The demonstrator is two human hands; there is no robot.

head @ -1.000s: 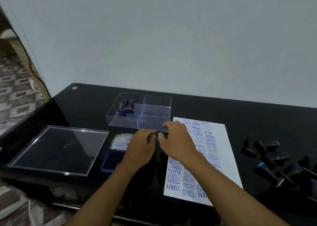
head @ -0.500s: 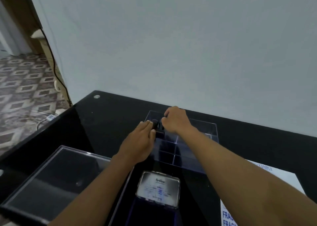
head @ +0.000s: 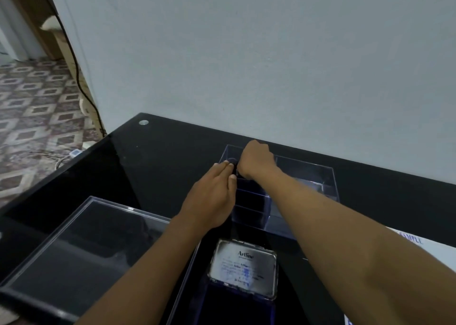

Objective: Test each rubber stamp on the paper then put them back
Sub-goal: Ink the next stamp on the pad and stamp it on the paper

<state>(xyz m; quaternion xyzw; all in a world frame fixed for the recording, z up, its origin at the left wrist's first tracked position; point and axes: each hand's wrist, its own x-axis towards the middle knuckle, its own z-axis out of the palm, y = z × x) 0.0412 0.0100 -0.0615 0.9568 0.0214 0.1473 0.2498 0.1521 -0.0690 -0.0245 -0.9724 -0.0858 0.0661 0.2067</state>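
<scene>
The clear divided box point(head: 306, 176) stands near the back of the black table point(head: 153, 156). My right hand point(head: 256, 161) reaches down into its back left compartment with fingers curled round a black rubber stamp whose body is mostly hidden. A round dark stamp top point(head: 232, 161) shows just left of that hand. My left hand point(head: 212, 196) lies beside the box's left wall, fingers straight, fingertips touching that stamp top. A corner of the stamped paper point(head: 409, 240) shows at the right edge.
An open Artline ink pad point(head: 244, 265) with its metal lid raised sits in front of the box. The box's clear flat lid point(head: 81, 240) lies at the front left. The white wall stands close behind the table; a cable hangs at the left.
The view has turned left and closer to the box. Both hands went from the table in front of the paper up to the box's back left compartment.
</scene>
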